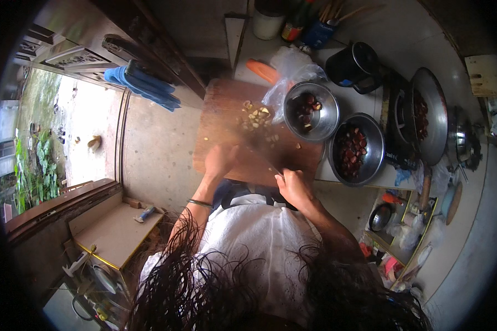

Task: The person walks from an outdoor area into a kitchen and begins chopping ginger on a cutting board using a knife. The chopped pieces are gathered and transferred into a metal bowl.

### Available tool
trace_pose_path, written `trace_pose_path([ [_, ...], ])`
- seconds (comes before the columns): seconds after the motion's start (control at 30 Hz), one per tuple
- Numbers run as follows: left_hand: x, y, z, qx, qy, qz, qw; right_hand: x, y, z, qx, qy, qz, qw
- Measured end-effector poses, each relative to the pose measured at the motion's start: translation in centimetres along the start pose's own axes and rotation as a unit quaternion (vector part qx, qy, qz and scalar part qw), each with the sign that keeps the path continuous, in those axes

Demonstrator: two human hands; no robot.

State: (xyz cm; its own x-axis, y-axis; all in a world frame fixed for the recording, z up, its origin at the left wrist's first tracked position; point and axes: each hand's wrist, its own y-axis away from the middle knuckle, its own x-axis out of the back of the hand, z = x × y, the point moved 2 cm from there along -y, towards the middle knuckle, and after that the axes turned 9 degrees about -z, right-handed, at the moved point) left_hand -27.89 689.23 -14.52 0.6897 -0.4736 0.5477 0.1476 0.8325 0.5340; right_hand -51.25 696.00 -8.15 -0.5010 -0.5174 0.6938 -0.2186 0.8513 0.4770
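Note:
A wooden cutting board (217, 107) lies before me with chopped pale-yellow food pieces (254, 116) heaped near its middle and a few scattered around. My right hand (296, 187) grips the handle of a knife (269, 160) at the board's near edge; its dark blade slants up and left and is partly blurred. My left hand (221, 159) is over the near left of the board, its fingers blurred, so I cannot tell whether they hold anything. Right of the board, one metal bowl (333, 97) holds some dark red pieces with yellow cut faces. A second metal bowl (377, 165) holds more reddish pieces.
A wok (437, 120) with reddish food sits on a black stove at the right. Behind the bowls are a black pot (350, 68), a clear plastic bag (288, 89) and an orange object (263, 70). A blue cloth (149, 87) hangs at the left, near a low cabinet (116, 231).

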Motion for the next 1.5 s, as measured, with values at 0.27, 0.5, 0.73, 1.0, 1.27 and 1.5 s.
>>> trace_pose_path([
  [0.27, -0.4, -1.0, -1.6, -0.058, -0.034, 0.017, 0.998, 1.6, 0.5, -1.6, -0.003, 0.026, -0.011, 1.000],
  [0.5, -0.7, -2.2, -2.8, -0.092, 0.003, -0.028, 0.995, 2.2, 0.7, -2.1, -0.001, 0.031, -0.018, 0.999],
  [0.73, 1.7, -1.0, 0.2, -0.017, 0.007, -0.094, 0.995, 2.3, 0.7, -2.4, 0.013, 0.044, -0.032, 0.998],
  [1.0, 0.4, -1.4, -2.1, -0.151, -0.165, 0.008, 0.975, 2.3, 0.8, -3.6, 0.005, 0.123, -0.039, 0.992],
  [1.27, 0.1, -1.7, -2.0, -0.212, -0.235, 0.013, 0.948, 1.2, 0.6, -3.3, -0.015, 0.173, -0.061, 0.983],
  [1.5, 1.2, -1.3, -0.1, -0.156, -0.195, -0.028, 0.968, -3.2, -0.8, 0.2, 0.011, 0.068, 0.032, 0.997],
])
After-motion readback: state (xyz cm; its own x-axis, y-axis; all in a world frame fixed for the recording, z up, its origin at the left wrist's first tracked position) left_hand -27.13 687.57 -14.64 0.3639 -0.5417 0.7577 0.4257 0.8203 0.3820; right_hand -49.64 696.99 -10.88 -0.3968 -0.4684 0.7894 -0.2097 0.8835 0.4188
